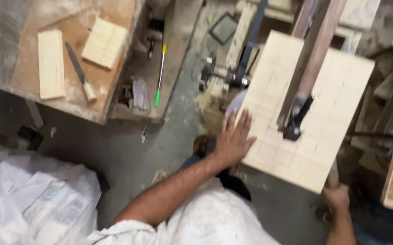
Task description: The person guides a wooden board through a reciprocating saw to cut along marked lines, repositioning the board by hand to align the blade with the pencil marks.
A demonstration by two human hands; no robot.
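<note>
White shirt (205, 222) below, left hand (233, 138) flat on wooden board (337, 90).

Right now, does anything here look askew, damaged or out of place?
Nothing looks damaged. The pale wooden panel sits tilted under a bar clamp, with the left hand flat on its edge and the right hand at its lower corner.

Pale matt wood panel (310, 113), dusty rough workbench (19, 50), crinkled white plastic sacks (33, 199)
</note>
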